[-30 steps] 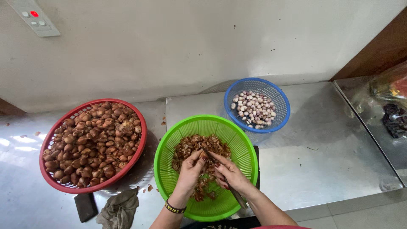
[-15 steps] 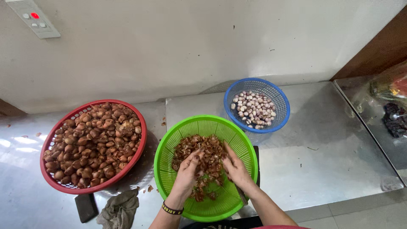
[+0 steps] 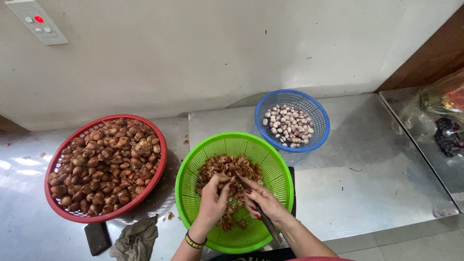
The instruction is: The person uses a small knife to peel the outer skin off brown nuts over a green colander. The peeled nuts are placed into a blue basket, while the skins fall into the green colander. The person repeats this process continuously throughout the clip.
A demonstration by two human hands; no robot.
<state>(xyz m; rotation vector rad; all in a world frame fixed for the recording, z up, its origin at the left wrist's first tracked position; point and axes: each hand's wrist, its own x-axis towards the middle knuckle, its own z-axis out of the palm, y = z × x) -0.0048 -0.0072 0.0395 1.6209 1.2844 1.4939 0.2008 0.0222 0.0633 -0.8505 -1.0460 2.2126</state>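
Currently:
- Left hand [image 3: 212,198] pinches a brown nut [image 3: 223,182] over the green basket [image 3: 191,164] (full of peelings) at the desk [image 3: 377,179] centre.
- Right hand [image 3: 263,200] grip closed on a knife [image 3: 261,212], blade at the nut.
- Red basket [image 3: 162,159] of unpeeled nuts at 9 o'clock; blue basket [image 3: 324,125] of peeled ones at 1 o'clock.

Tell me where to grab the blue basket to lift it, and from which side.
Take the blue basket by its near rim, coming from the right over the bare steel counter. The rim is a raised lip clear of the pale peeled pieces; the green basket crowds its near left.
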